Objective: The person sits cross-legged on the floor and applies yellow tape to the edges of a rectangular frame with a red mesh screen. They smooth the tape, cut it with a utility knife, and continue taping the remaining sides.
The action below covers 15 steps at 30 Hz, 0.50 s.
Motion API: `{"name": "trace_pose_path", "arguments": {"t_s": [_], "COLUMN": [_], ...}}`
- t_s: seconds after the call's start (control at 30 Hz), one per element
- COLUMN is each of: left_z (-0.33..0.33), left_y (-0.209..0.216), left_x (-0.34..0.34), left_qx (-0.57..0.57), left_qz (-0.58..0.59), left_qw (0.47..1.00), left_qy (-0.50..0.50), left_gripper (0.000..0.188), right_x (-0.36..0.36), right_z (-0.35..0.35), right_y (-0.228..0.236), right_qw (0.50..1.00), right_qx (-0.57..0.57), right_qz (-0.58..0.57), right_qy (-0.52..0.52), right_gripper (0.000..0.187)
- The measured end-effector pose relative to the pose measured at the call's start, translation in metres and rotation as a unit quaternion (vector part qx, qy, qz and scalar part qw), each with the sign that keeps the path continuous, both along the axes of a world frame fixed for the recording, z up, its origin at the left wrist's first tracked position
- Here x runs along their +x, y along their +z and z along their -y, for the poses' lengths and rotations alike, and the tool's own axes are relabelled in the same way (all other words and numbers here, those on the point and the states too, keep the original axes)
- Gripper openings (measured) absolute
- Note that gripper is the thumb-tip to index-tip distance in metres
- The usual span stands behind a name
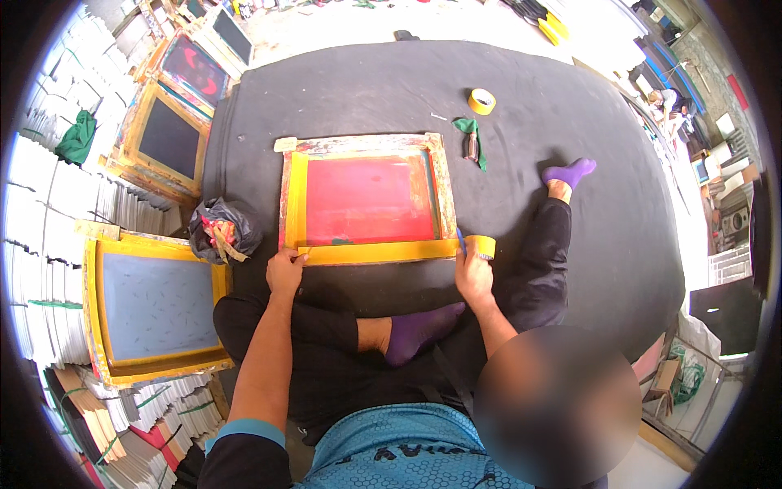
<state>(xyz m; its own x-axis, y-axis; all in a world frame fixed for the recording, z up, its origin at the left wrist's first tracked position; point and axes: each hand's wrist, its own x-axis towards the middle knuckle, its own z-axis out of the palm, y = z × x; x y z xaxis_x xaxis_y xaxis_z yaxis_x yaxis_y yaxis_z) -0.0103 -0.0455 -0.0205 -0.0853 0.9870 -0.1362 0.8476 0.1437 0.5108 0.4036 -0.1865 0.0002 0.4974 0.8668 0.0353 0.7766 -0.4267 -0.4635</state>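
Observation:
A wooden screen-printing frame [447, 179] with a red mesh lies in front of me, its left inner side covered with yellow tape. Along its near side stretches a strip of yellow tape [379, 251]. My left hand [283, 273] pinches the strip's end at the near left corner. At the near right corner my right hand [475, 275] grips the yellow tape roll [484, 247], from which the strip runs. A slim blue object [460, 239] sticks up by its fingers; I cannot make out its kind.
Another yellow tape roll [482, 101] and a green cloth [481, 155] with a small tool lie on the black mat [358, 90]. To the left are a black plastic bag [248, 222], more framed screens [159, 371] and paper stacks [37, 285]. A person [669, 106] is at the far right.

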Motion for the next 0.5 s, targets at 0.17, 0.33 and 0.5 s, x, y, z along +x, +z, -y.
{"name": "trace_pose_path", "arguments": {"t_s": [0.17, 0.33, 0.5], "left_z": [-0.001, -0.002, 0.000], "left_y": [-0.003, -0.005, -0.003], "left_x": [-0.002, -0.002, -0.002], "left_qx": [0.011, 0.003, 0.010], "left_qz": [0.007, 0.009, 0.013], "left_qw": [1.000, 1.000, 1.000], "left_qy": [-0.003, 0.003, 0.005], "left_gripper": [0.031, 0.031, 0.031], "right_x": [-0.016, -0.017, -0.016], "right_z": [0.016, 0.010, 0.007], "right_y": [-0.008, -0.011, -0.018], "right_qw": [0.992, 0.989, 0.990], "right_qx": [-0.121, -0.138, -0.135], "right_qz": [0.011, 0.007, 0.000], "right_qy": [0.032, 0.047, 0.049], "right_gripper": [0.045, 0.056, 0.056]}}
